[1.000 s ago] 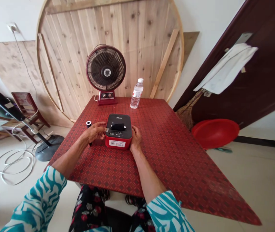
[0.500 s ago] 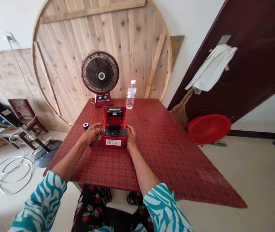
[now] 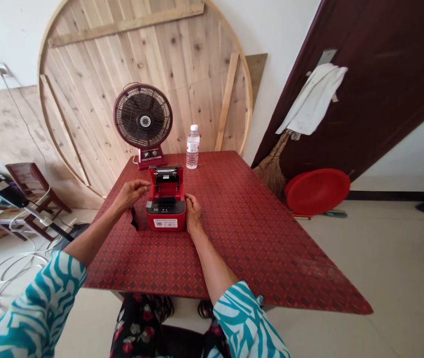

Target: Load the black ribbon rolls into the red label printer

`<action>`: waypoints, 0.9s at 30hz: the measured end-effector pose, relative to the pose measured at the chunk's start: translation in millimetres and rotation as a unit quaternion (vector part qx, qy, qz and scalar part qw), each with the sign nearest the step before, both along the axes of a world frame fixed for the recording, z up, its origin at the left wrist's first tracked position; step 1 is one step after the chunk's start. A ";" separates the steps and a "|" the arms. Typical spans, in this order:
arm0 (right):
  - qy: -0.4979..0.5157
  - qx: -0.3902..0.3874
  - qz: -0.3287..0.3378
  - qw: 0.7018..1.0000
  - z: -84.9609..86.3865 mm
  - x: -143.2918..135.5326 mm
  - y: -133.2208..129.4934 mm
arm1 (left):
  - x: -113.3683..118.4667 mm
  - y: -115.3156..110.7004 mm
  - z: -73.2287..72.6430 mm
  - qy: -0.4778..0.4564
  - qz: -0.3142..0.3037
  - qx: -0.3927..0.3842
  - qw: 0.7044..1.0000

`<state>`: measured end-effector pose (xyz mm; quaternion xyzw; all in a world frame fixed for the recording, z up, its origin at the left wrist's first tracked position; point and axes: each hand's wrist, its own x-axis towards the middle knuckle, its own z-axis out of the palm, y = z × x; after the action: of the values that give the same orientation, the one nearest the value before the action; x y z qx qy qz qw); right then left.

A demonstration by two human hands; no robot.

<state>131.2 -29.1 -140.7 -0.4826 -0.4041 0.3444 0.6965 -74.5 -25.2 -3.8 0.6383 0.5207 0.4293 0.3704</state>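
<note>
I see the red and black printer (image 3: 166,221) sitting upright on the red patterned worktop (image 3: 257,238), lid raised

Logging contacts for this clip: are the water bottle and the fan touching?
Apart. The head view shows red tabletop between the bottle and the fan at their bases, and wooden panel between them higher up.
</note>
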 end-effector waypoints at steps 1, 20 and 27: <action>0.000 -0.002 0.000 1.000 0.0 -0.2 0.6 | 3.2 7.5 1.5 0.034 -0.006 0.020 0.999; -0.015 -0.009 -0.001 1.000 8.4 1.1 -3.2 | 59.1 42.7 9.7 0.278 -0.247 0.026 0.928; -0.008 -0.007 0.001 1.000 4.7 1.1 -1.2 | 62.5 48.2 4.5 0.352 -0.283 0.030 0.892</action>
<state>132.3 -30.3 -136.0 -0.4894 -0.4076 0.3439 0.6900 -12.0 23.0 0.7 0.8786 0.4011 0.0689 0.2498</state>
